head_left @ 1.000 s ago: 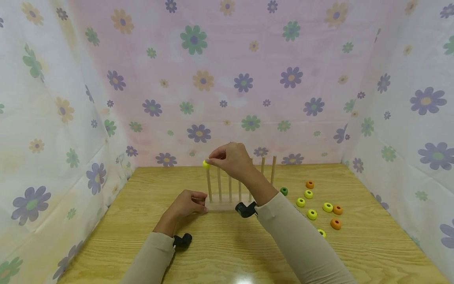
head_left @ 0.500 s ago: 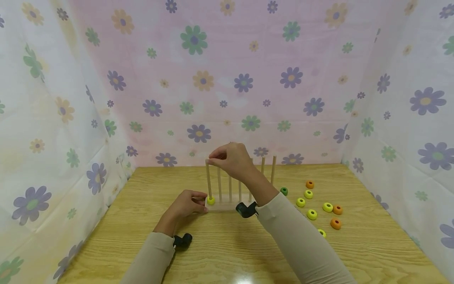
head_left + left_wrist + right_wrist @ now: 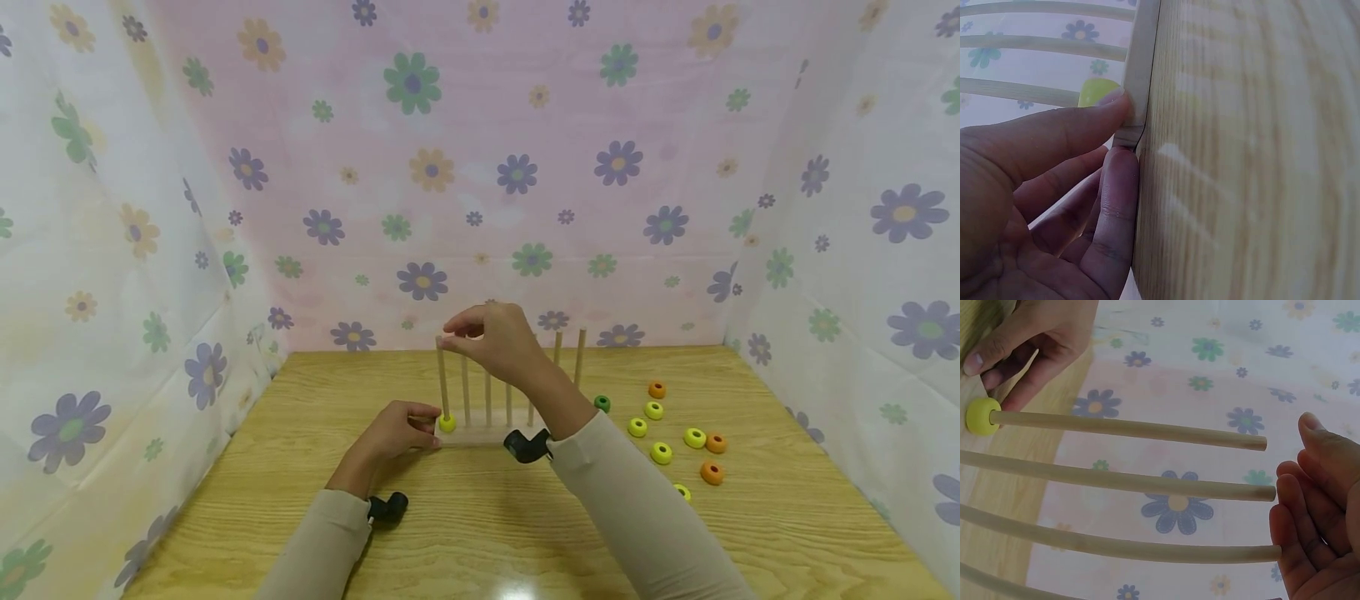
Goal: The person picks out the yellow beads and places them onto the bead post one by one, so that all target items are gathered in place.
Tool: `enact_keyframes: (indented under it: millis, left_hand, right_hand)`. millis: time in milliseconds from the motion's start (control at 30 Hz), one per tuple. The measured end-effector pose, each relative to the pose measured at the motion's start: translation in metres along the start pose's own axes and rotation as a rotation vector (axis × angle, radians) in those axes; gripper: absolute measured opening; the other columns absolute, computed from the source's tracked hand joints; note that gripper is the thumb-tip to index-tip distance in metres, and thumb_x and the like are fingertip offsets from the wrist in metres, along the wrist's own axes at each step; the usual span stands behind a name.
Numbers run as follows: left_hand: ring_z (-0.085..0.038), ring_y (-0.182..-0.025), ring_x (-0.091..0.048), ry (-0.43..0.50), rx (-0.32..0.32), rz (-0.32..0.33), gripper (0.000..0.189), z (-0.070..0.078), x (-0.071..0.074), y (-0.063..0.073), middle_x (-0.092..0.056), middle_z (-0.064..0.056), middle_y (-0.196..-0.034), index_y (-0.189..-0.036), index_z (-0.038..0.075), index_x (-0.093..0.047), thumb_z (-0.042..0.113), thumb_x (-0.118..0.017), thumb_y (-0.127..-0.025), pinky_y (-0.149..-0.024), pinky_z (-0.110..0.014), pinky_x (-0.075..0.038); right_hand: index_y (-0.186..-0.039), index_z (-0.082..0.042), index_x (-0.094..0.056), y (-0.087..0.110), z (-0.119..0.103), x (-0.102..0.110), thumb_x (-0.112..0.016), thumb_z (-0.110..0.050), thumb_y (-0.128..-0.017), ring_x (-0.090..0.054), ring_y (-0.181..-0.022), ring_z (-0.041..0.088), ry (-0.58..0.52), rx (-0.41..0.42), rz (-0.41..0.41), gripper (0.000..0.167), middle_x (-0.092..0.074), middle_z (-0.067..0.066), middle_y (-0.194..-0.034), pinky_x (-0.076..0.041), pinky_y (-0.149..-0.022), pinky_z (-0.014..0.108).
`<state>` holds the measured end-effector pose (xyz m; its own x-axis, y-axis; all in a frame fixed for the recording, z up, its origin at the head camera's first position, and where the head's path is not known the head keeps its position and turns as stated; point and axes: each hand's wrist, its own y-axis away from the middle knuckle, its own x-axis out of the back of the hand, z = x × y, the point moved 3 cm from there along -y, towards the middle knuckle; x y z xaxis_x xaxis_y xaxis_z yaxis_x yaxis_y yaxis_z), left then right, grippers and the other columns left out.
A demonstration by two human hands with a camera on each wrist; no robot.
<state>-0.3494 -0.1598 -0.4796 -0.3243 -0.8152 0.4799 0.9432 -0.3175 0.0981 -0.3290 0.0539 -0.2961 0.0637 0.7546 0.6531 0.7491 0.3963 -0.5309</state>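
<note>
A pale wooden peg rack [image 3: 483, 435] with a row of upright dowels stands mid-table. At the foot of its leftmost dowel [image 3: 443, 379] sits a yellow ring bead [image 3: 447, 423], also seen in the right wrist view as a rounded bead [image 3: 984, 417] threaded on the dowel. My left hand [image 3: 390, 431] holds the left end of the rack's base, thumb [image 3: 1079, 128] on one face and a finger against the end. My right hand [image 3: 498, 342] is beside the top of the leftmost dowel, thumb and fingertips apart with nothing between them.
To the right of the rack lie loose beads: several yellow ones [image 3: 661, 453], orange ones [image 3: 712, 473] and a green one [image 3: 602, 403]. Flowered cloth [image 3: 480, 167] encloses the wooden table [image 3: 465, 533] at the back and both sides.
The yellow bead was at the dowel's top in my right fingers; it dropped to the base. My right thumb and fingertips have since parted slightly. My left hand stays put.
</note>
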Motion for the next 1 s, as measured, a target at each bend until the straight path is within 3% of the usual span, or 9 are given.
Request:
enact_keyframes:
  millis: [233,467,800,1000]
  left_hand:
    - [-0.017,-0.095,-0.069,0.0,0.001,0.001,0.055,0.004,0.002,0.0,-0.074,-0.007,-0.11,-0.136,0.006,-0.069,0.009,-0.087,-0.084,-0.084,-0.035,-0.06]
    - [-0.017,-0.096,-0.068,0.01,0.012,-0.002,0.056,0.003,0.001,0.002,-0.074,-0.008,-0.112,-0.137,0.006,-0.068,0.01,-0.087,-0.084,-0.084,-0.035,-0.061]
    - [-0.017,-0.097,-0.068,0.003,0.003,0.003,0.054,0.003,-0.001,0.003,-0.073,-0.008,-0.113,-0.135,0.007,-0.07,0.013,-0.087,-0.085,-0.084,-0.036,-0.06]
    - [-0.018,-0.097,-0.067,0.024,0.008,0.004,0.053,0.004,-0.002,0.005,-0.071,-0.01,-0.116,-0.135,0.006,-0.069,0.009,-0.086,-0.085,-0.084,-0.035,-0.06]
  right_hand:
    - [-0.105,-0.015,-0.082,0.004,-0.005,0.008,-0.081,-0.032,-0.092,-0.073,-0.092,0.011,0.032,0.091,0.044,0.021,-0.079,-0.002,-0.102,-0.062,-0.084,0.034]
    - [-0.106,-0.012,-0.082,0.011,-0.004,0.012,-0.081,-0.028,-0.093,-0.072,-0.093,0.013,0.017,0.156,0.052,0.021,-0.079,-0.001,-0.103,-0.061,-0.084,0.041]
    - [-0.105,-0.016,-0.082,0.022,0.0,0.021,-0.083,-0.028,-0.091,-0.068,-0.088,0.006,0.041,0.232,0.1,0.018,-0.078,-0.002,-0.102,-0.059,-0.081,0.028]
    - [-0.107,-0.016,-0.082,0.031,0.003,0.031,-0.082,-0.03,-0.092,-0.069,-0.087,0.011,0.078,0.26,0.122,0.021,-0.078,-0.003,-0.105,-0.059,-0.078,0.032]
